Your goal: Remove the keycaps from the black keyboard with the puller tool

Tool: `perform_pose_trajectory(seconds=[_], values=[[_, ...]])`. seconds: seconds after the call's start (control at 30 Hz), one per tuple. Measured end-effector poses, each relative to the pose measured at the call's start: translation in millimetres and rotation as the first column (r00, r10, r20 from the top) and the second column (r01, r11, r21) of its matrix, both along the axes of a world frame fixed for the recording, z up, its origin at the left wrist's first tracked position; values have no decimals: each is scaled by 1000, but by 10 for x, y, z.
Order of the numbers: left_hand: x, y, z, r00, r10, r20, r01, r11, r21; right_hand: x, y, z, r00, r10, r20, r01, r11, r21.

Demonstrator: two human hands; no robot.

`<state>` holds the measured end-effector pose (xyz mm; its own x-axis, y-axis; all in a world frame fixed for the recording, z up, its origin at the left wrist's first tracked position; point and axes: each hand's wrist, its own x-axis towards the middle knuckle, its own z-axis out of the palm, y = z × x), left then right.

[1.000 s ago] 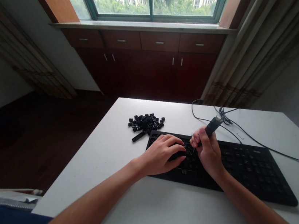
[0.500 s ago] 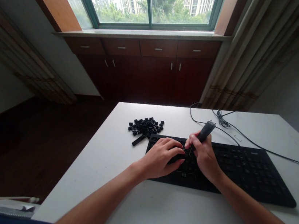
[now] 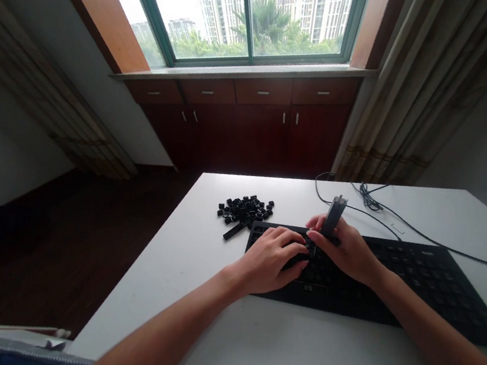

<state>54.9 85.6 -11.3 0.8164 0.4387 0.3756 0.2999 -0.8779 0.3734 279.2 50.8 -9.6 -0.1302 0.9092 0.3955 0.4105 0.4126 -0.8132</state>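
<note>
- Rolling flatter over the keys since the earlier frame, the right hand (image 3: 346, 254) is tipping the keycap puller (image 3: 334, 216) nearly upright, isn't it? How is it holding on?
- Its fingers are closing around the dark, faintly glossy handle, and the top is pointing up and away from the person, leaning only slightly off vertical. The puller's wire tips are hiding behind those fingers, so I can't tell what they're catching.
- And the left hand (image 3: 270, 259)?
- It's arching over the left part of the black keyboard (image 3: 418, 289), with its fingertips resting on the keys, and it's the hand nearer the loose caps. Whether it's pinching anything, I can't tell; its fingers are covering that spot.
- Where are those caps lying?
- Small matte black keycaps (image 3: 244, 212) are heaping on the white table (image 3: 294, 345) just beyond the keyboard's far left corner, with a long bar-shaped keycap (image 3: 232, 231) angling off the heap's near edge. The keyboard's long axis is running sideways, crossing the puller's nearly upright line, while a thin black cable (image 3: 424, 237) is trailing behind.
</note>
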Motion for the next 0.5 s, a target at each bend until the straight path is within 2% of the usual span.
perform_pose_trajectory(seconds=[0.07,0.13,0.23,0.33,0.4,0.5], values=[[1,-8,5,1000,1,-4,-1,1000,7,51,12,-8,989,-83,126,77,996,50],[-1,-13,7,1000,4,-3,-4,1000,17,77,7,-6,981,-78,176,74,997,25],[-10,-15,4,1000,5,-5,-5,1000,29,57,-26,1,987,-19,163,39,992,-122],[-21,-14,-6,1000,4,-7,-4,999,39,12,-59,-19,993,-31,117,59,967,-249],[-25,-15,-14,1000,10,-1,-10,999,47,-3,-69,-41,994,-19,110,45,968,-246],[-23,-20,-22,1000,12,1,-12,999,48,-5,-72,-58,990,25,142,0,985,-172]])
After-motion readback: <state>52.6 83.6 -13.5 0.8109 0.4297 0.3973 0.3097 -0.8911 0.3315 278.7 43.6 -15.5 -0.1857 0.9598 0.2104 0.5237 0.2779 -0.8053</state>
